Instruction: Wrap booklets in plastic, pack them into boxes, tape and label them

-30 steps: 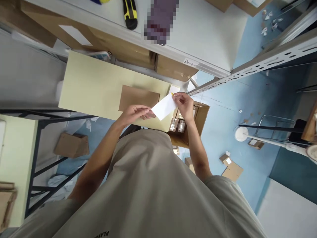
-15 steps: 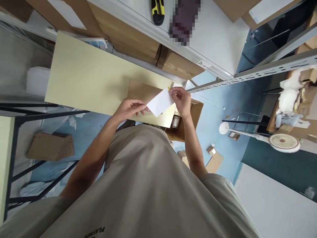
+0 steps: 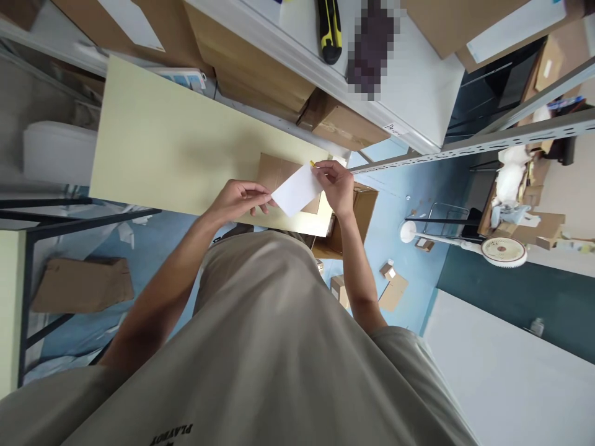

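White sheet (image 3: 297,192) at mid-frame now overlaps more of the brown cardboard (image 3: 277,170), still handheld: right hand (image 3: 338,184) pinches one corner, left hand (image 3: 238,202) apparently another.

Your shirt (image 3: 279,347) reads PLAYBOY, upside down in view; handwritten label (image 3: 395,129) on the shelf edge (image 3: 334,87) ahead of you starts with D, rest blurred; white label (image 3: 515,30) on top-right carton (image 3: 574,11), illegible.
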Action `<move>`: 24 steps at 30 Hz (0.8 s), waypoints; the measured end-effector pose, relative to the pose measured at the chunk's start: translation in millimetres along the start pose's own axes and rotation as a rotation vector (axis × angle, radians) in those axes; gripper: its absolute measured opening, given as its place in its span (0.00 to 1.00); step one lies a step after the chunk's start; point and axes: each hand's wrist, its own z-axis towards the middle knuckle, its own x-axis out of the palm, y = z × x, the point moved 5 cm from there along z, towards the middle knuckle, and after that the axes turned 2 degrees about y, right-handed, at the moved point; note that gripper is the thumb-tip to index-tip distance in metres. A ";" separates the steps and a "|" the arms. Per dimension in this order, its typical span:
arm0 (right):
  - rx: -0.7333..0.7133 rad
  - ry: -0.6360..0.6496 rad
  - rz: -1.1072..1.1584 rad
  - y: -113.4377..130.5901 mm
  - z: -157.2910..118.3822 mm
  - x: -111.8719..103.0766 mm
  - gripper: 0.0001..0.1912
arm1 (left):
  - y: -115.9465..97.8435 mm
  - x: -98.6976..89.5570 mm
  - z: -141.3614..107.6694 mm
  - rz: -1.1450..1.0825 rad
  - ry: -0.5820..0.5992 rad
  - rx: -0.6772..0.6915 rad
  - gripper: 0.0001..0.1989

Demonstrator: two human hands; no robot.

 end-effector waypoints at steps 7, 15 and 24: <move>-0.055 0.148 -0.120 58.8 -32.4 60.1 0.16 | 2.8 -28.7 -1.2 0.032 -0.019 0.070 0.22; 0.049 0.143 0.040 88.7 -47.4 115.0 0.20 | -5.8 -56.1 -14.8 0.189 0.044 0.154 0.17; 0.153 0.089 0.089 78.4 -46.9 129.1 0.10 | 36.0 -134.3 -17.9 0.210 -0.229 0.055 0.12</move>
